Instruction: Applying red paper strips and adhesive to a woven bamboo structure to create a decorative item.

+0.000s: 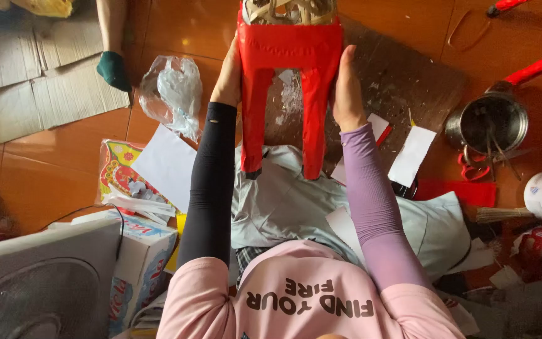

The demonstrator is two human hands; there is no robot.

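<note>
Red stool (286,59) over orange tiled floor (51,182)

Just one view here, a head-worn cam looking almost straight down over the wearer's own chest and forearms. It faces forward along the orange tiled floor (51,182), pretty close in, with the arms stretching toward the top edge.

Printed white-blue carton (148,260) lower left by fan; clear plastic bag (172,94) on floor, upper left.
</note>
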